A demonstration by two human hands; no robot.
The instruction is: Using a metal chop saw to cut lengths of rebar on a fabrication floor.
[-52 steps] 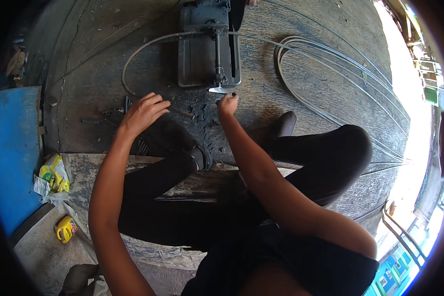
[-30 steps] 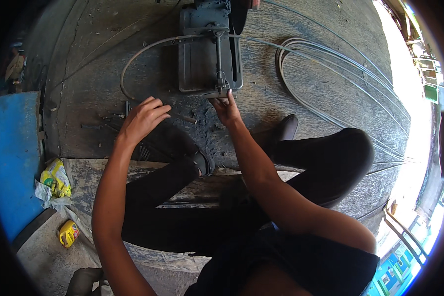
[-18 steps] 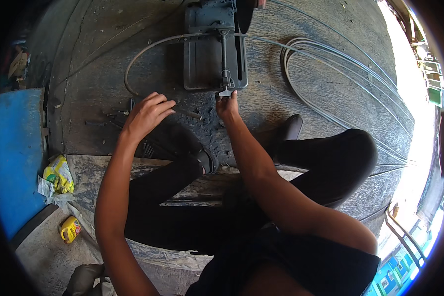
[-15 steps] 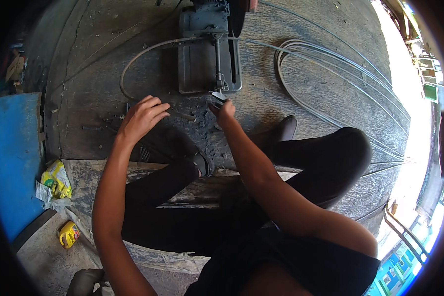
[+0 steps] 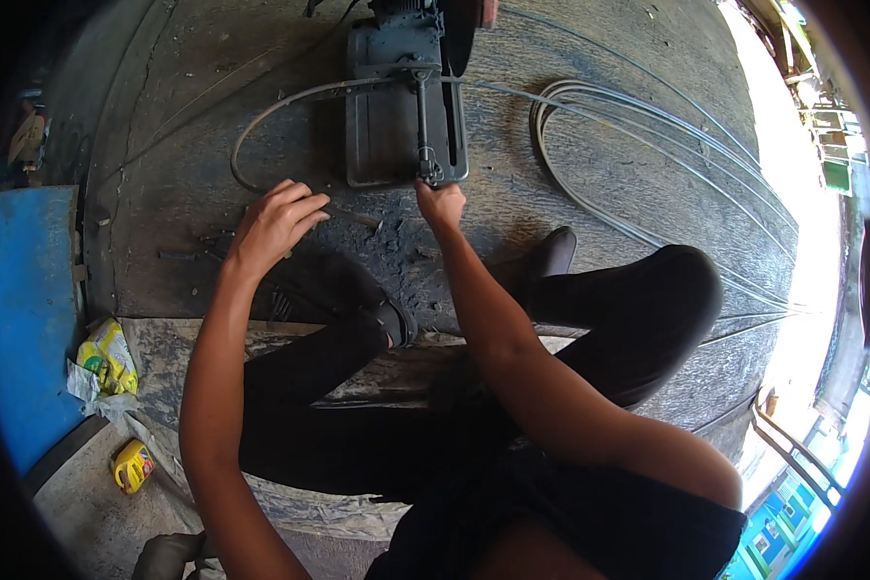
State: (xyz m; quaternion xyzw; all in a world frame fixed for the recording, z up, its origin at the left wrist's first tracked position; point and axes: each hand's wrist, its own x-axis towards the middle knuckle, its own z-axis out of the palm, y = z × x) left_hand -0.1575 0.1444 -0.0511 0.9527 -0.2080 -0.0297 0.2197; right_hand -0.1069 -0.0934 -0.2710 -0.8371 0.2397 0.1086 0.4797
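A dark cut-off saw [image 5: 375, 145] with a flat base stands in front of me. A thin metal rod [image 5: 261, 114] passes across its clamp, bends round on the left and runs down to my left hand [image 5: 278, 217]. The fingers of that hand are bent over the rod, which the hand partly hides. My right hand [image 5: 442, 201] is closed at the front end of the clamp screw [image 5: 422, 116], on its handle. Most of the handle is hidden by the fingers. Dark filings [image 5: 391, 246] lie on the floor between my hands.
A coil of metal rod [image 5: 541, 145] lies to the right of the saw. The saw's cutting disc [image 5: 461, 39] is at the top. My shoes [image 5: 554, 253] rest near the filings. A yellow bottle [image 5: 132, 466], a yellow packet [image 5: 109, 358] and a blue panel [image 5: 29, 309] are at left.
My right hand has moved slightly forward and closed round the clamp's handle, covering the light metal piece that showed by its fingers. My left hand has barely moved.
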